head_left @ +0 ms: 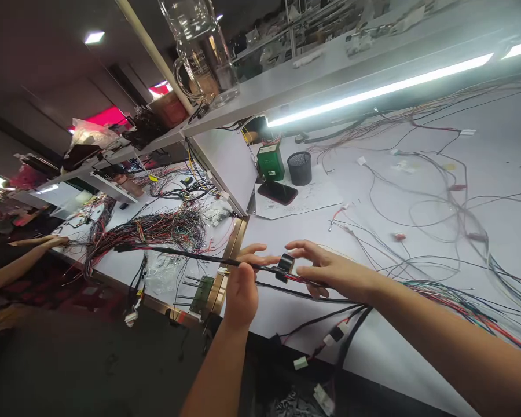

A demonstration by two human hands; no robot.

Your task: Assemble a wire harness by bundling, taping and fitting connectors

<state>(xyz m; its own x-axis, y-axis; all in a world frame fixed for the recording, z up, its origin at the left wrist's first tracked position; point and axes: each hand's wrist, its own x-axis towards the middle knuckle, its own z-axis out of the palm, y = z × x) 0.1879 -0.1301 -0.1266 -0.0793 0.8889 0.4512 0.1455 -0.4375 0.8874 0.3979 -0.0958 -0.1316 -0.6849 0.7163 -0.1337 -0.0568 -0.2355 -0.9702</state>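
A long black-taped wire harness (191,253) runs across the bench, red wires showing near its right part. My left hand (243,289) is closed around it, thumb raised against the cable and fingers behind. Just right of that, a roll of black electrical tape (285,264) sits against the harness. My right hand (325,266) is beside the roll, index finger and thumb spread apart near its edge, lower fingers partly hidden by the cable. Below the hands hang dark cable branches with white connectors (301,363).
A green box (270,162), a mesh cup (300,168) and a phone (277,192) stand behind the hands. Loose wires (417,214) spread at right. A bracket with metal rods (202,295) is at the bench edge. Another person's arms (30,255) reach a wire bundle (156,231) at left.
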